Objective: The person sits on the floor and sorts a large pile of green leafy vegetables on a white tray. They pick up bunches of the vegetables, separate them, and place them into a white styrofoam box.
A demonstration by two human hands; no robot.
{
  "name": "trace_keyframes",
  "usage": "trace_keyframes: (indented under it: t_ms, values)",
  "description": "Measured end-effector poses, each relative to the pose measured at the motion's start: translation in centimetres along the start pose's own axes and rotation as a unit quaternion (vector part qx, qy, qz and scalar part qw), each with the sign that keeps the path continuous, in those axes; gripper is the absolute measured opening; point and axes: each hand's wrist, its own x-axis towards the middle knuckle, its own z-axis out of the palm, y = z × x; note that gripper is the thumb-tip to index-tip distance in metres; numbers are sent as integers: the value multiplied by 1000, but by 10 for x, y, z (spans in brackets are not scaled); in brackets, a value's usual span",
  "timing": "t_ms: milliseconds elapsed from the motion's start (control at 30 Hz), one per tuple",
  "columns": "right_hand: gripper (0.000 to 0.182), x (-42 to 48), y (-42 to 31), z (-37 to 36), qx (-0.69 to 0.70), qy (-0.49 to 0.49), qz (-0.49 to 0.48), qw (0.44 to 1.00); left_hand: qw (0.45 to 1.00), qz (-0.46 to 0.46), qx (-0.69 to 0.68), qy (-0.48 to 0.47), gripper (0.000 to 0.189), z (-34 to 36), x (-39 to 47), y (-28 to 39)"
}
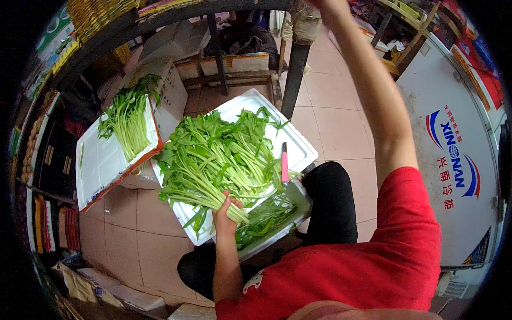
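Note:
My left hand (227, 214) is wrapped round the stems of a bunch of long-stemmed leafy greens (200, 184), which look like water spinach. That bunch lies against a larger pile of the same greens (232, 148) on a white foam lid (301, 145). A small knife with a pink handle (285, 168) rests at the right side of the pile, blade pointing away from me. Under the near edge of the lid, a white foam box (266, 245) holds loose leaves and stems (266, 220). My right arm stretches up and forward; only part of my right hand (330, 6) shows, its fingers cut off by the top edge.
To the left, a second foam lid (106, 164) with a red-brown edge carries a neat bunch of greens (130, 124). A dark post (296, 76), wrapped in plastic higher up, stands ahead. A white chest freezer (420, 120) is at the right, shelves with goods (56, 224) at the left.

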Motion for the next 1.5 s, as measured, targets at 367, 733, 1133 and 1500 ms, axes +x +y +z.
trace_keyframes:
  t_ms: [367,733,1133,1500]
  values:
    - [38,127,-14,9,126,86,64,986,998,-4,-55,31,32,-6,15,5]
    - [44,131,-19,17,101,94,70,988,999,-7,-32,10,29,-7,18,5]
    - [51,131,-23,27,87,98,76,989,1000,-8,-24,5,28,-11,16,3]
    - [68,139,-21,36,62,74,18,995,999,-7,-28,17,26,-10,16,2]
